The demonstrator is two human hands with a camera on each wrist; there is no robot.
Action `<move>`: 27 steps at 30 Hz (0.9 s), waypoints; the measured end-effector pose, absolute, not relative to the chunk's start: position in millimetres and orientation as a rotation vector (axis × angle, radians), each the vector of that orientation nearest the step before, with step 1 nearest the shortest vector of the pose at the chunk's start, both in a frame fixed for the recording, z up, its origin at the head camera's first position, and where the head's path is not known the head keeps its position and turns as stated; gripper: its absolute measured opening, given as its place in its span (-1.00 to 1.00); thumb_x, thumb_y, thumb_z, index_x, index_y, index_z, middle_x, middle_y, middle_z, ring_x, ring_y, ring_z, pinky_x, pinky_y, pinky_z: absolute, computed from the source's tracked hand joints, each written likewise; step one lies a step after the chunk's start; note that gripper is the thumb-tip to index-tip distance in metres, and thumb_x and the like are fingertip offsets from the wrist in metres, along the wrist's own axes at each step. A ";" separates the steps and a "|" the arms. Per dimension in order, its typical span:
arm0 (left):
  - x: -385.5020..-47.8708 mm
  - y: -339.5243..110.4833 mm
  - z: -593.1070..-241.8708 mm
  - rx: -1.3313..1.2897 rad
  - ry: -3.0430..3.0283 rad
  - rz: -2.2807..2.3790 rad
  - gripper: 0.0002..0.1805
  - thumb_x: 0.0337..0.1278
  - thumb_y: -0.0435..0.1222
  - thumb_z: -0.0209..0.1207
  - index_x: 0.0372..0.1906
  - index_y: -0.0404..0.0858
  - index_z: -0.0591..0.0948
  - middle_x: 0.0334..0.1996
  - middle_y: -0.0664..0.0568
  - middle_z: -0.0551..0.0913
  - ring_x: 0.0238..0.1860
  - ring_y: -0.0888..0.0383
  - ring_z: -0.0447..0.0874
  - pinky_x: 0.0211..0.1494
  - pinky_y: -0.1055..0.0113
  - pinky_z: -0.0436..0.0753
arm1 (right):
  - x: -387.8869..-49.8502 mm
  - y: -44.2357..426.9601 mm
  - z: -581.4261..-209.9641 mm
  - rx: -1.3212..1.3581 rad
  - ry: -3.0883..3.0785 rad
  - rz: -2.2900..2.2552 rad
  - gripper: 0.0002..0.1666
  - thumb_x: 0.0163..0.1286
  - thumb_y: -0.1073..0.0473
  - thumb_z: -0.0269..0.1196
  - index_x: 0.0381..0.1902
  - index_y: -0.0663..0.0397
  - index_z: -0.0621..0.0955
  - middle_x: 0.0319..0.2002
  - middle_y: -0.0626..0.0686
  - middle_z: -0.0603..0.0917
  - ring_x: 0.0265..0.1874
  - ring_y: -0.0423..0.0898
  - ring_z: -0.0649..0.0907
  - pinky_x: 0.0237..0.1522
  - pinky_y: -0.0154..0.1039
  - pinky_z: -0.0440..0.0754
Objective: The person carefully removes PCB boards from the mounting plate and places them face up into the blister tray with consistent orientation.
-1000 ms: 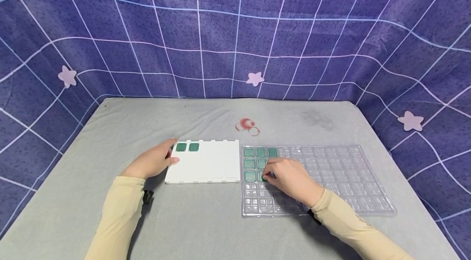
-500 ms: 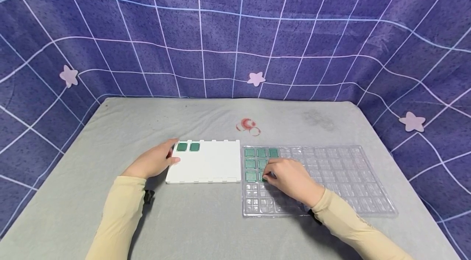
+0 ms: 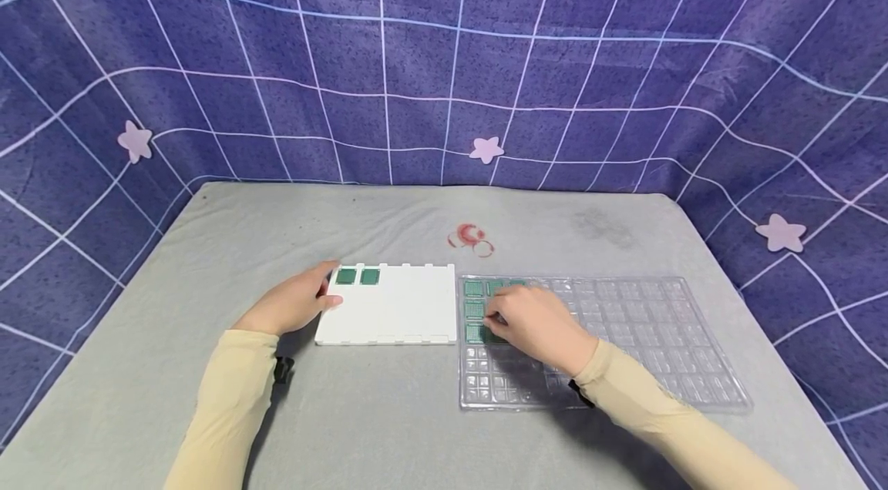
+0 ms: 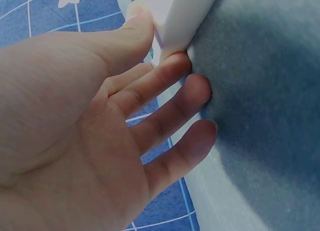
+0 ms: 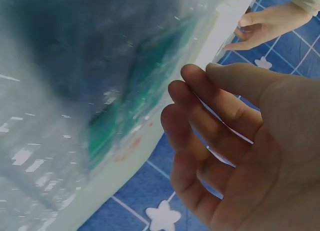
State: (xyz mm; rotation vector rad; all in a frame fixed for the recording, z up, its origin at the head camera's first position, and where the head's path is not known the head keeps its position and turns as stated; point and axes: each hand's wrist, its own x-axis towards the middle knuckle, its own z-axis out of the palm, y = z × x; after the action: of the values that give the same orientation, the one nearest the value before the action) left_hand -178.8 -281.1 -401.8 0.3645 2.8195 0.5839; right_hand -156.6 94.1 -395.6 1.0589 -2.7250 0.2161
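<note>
My left hand (image 3: pixel 291 303) grips the left end of a white board (image 3: pixel 395 313). In the left wrist view, the thumb (image 4: pixel 140 31) lies on the board's top and the index fingertip (image 4: pixel 178 63) meets its underside edge. Two green square chips (image 3: pixel 345 276) sit in the board's upper left corner. My right hand (image 3: pixel 537 324) is over the left part of a clear plastic tray (image 3: pixel 624 390) holding several green chips (image 3: pixel 475 310). Its thumb and index fingertips come together (image 5: pixel 207 71). No chip shows between them, but a thin one could be hidden. The hand covers some tray pockets.
Both the board and the tray lie on a grey cloth (image 3: pixel 375 413), almost edge to edge. Red ring stains (image 3: pixel 472 236) mark the cloth behind them. A blue grid-patterned curtain (image 3: pixel 416 66) with stars closes off the back and sides.
Between half a second ago and now, my right hand shifts up and slightly left over the tray. Before that it stayed put at a chip. The left hand keeps its hold on the board.
</note>
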 end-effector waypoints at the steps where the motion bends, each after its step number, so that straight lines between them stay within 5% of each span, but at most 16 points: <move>1: -178.8 -281.5 -401.9 0.368 2.822 0.585 -0.26 0.43 -0.19 0.20 0.51 -0.47 0.22 -0.12 -0.15 0.63 -0.21 0.07 0.54 -0.06 0.06 0.57 | -159.0 90.8 -394.1 1.071 -2.711 0.208 -0.92 0.26 0.14 0.44 -0.43 -0.17 0.75 -0.43 -0.21 0.73 -0.56 -0.31 0.54 -0.54 -0.37 0.55; 5: -178.0 -281.3 -400.5 0.376 2.831 0.583 -0.26 0.43 -0.19 0.20 0.50 -0.47 0.23 -0.12 -0.14 0.64 -0.21 0.07 0.55 -0.04 0.06 0.58 | -168.0 75.9 -387.5 1.097 -2.684 0.180 -0.88 0.28 0.15 0.42 -0.44 -0.20 0.73 -0.47 -0.22 0.68 -0.62 -0.33 0.42 -0.62 -0.40 0.43; 12: -177.1 -280.0 -398.4 0.359 2.819 0.574 -0.26 0.43 -0.19 0.20 0.51 -0.47 0.22 -0.13 -0.15 0.64 -0.23 0.07 0.53 -0.08 0.07 0.57 | -184.7 43.4 -381.7 1.128 -2.709 0.238 -0.92 0.30 0.16 0.40 -0.36 -0.20 0.74 -0.42 -0.21 0.71 -0.53 -0.27 0.62 -0.57 -0.34 0.52; 27: -176.0 -281.0 -399.8 0.326 2.816 0.594 -0.26 0.44 -0.17 0.19 0.53 -0.41 0.21 -0.13 -0.10 0.63 -0.21 0.09 0.53 -0.06 0.09 0.56 | -218.0 -33.6 -382.1 1.222 -2.738 0.187 -0.95 0.36 0.12 0.38 -0.32 -0.18 0.71 -0.31 -0.20 0.76 -0.43 -0.19 0.69 -0.50 -0.29 0.58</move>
State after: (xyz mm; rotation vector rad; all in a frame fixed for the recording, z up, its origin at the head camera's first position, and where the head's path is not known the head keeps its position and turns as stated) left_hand -176.0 -281.0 -399.8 0.3261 2.8162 0.5938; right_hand -218.0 -33.6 -382.1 1.2221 -2.7381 0.1874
